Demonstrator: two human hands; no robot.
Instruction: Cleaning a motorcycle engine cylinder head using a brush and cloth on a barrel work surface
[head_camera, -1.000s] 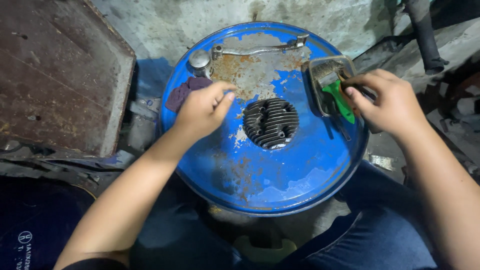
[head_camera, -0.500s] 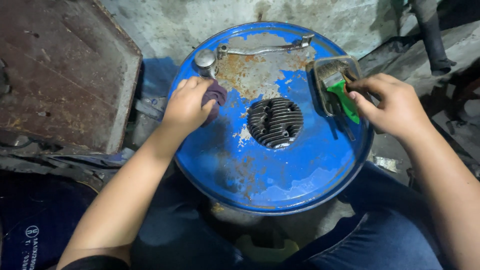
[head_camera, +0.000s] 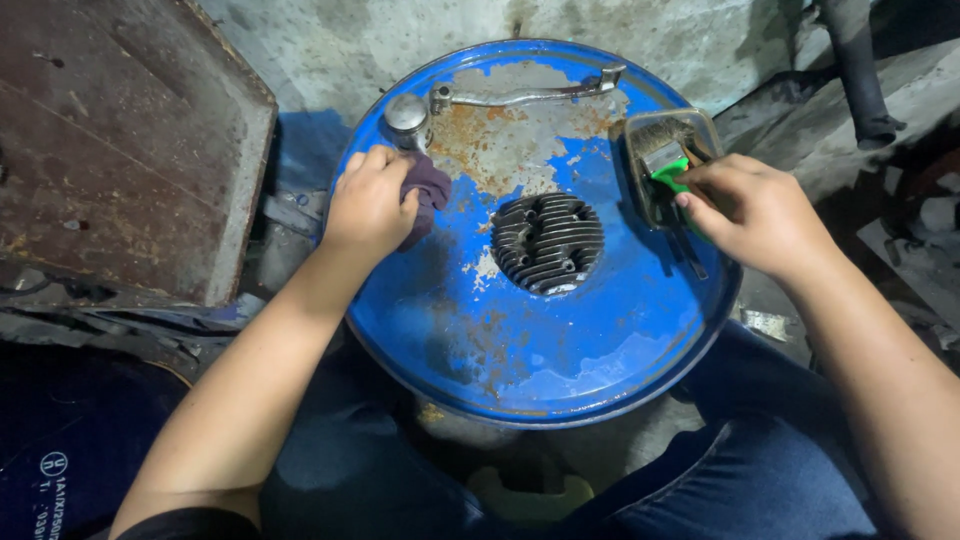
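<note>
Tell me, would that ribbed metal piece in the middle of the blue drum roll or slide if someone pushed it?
The finned metal part looks like thick cast metal, so it is probably heavy for its size and stiff. It seems to sit flat on the drum lid, so rolling is unlikely. On the rusty, chipped paint it would likely scrape rather than glide.

Both bare forearms reach up from the lower corners of the view toward the far half of the worktop. The left hand (head_camera: 368, 205) lies palm down near the far-left edge, fingers curled under and bunched, knuckles uppermost, its grip closed. The right hand (head_camera: 755, 215) sits near the right edge, wrist bent inward, fingers drawn together toward the thumb in a closed pinch, pointing to the far-left. The two hands are well apart.
</note>
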